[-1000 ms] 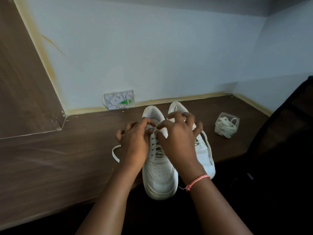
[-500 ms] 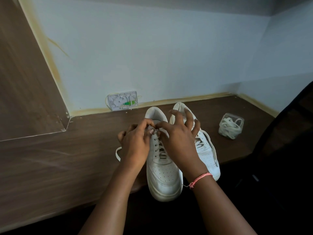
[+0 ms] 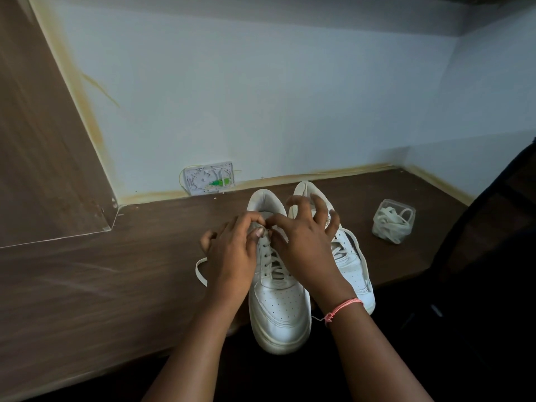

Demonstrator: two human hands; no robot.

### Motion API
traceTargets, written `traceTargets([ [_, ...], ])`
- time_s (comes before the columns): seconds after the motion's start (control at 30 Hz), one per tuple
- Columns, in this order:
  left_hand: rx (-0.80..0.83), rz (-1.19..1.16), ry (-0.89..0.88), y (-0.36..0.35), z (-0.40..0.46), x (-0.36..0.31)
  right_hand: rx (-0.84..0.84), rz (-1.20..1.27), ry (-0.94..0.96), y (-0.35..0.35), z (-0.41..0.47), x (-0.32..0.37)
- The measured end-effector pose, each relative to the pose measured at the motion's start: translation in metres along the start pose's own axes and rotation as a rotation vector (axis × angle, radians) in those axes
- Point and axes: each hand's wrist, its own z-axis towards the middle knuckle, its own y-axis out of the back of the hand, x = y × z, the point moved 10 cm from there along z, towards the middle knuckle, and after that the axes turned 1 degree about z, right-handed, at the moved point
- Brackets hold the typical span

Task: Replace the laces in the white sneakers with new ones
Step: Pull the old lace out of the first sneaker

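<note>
Right hand point(image 3: 307, 245) fingers spread wider | left hand point(image 3: 232, 253) pinches flat lace point(image 3: 200, 271)

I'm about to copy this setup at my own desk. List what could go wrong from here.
1. The left sneaker has its toe past the desk edge; a hard tug could tip it off.
2. The left hand and right hand both pinch the lace at the top eyelets, so it may slip or knot.
3. The loose lace end on the desk could snag.
</note>
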Motion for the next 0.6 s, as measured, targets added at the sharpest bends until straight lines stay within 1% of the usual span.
traceTargets([
  [0.13,0.041,-0.007,-0.021,0.000,0.002,0.001,-0.054,0.147,-0.051,0.002,0.000,-0.008],
  [0.27,0.054,-0.015,-0.039,0.000,0.003,-0.001,-0.150,0.266,-0.093,0.014,-0.003,-0.021],
  [0.37,0.058,-0.027,-0.034,0.000,0.004,0.000,-0.168,0.306,-0.109,0.016,-0.007,-0.024],
  [0.47,0.063,-0.036,-0.027,-0.001,0.004,0.000,-0.193,0.402,-0.191,0.017,-0.010,-0.033],
  [0.53,0.063,-0.038,-0.026,-0.002,0.004,0.000,-0.193,0.420,-0.231,0.014,-0.012,-0.035],
  [0.6,0.063,-0.035,-0.024,-0.002,0.005,-0.001,-0.196,0.374,-0.215,0.016,-0.012,-0.030],
])
